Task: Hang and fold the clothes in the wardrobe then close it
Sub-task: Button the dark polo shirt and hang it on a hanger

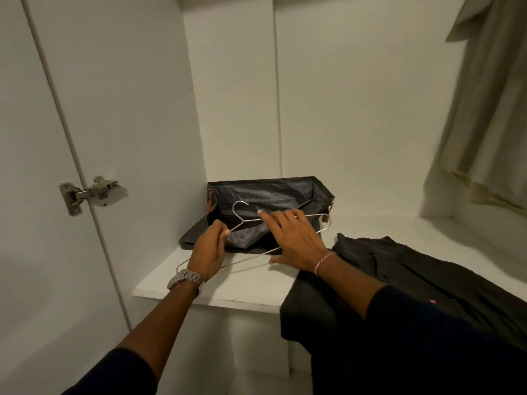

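Note:
A thin metal wire hanger (pixel 242 216) lies across the white wardrobe shelf (pixel 228 292), its hook raised over a crumpled dark grey fabric bag (pixel 271 195). My left hand (pixel 209 249), with a metal watch on the wrist, pinches the hanger's wire just below the hook. My right hand (pixel 293 238) is spread over the hanger's right half, fingers straight and reaching onto the bag. A dark garment (pixel 413 283) lies on the shelf to the right and drapes over its front edge.
A beige garment (pixel 490 109) hangs at the upper right inside the wardrobe. The open white door (pixel 42 195) with a metal hinge (pixel 88 192) stands at the left. White back panels close off the compartment behind the bag.

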